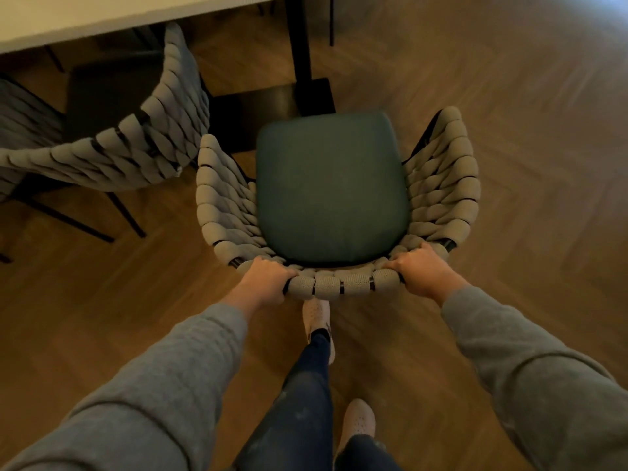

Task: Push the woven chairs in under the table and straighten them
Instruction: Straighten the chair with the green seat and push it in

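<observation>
A woven grey chair (445, 185) with a dark green seat cushion stands right below me, its open front facing the white table (102, 18) at the top left. My left hand (263, 282) grips the left end of the backrest's top rim. My right hand (424, 270) grips the right end of the same rim. The seat lies outside the tabletop's edge, just short of the table's black leg and base plate (306, 86). A second woven chair (136, 144) stands to the left, its seat partly under the table and turned at an angle.
A third woven chair back (23, 120) shows at the far left edge. Herringbone wood floor (509, 113) spreads open to the right. My feet in light shoes (317, 314) stand just behind the chair I hold.
</observation>
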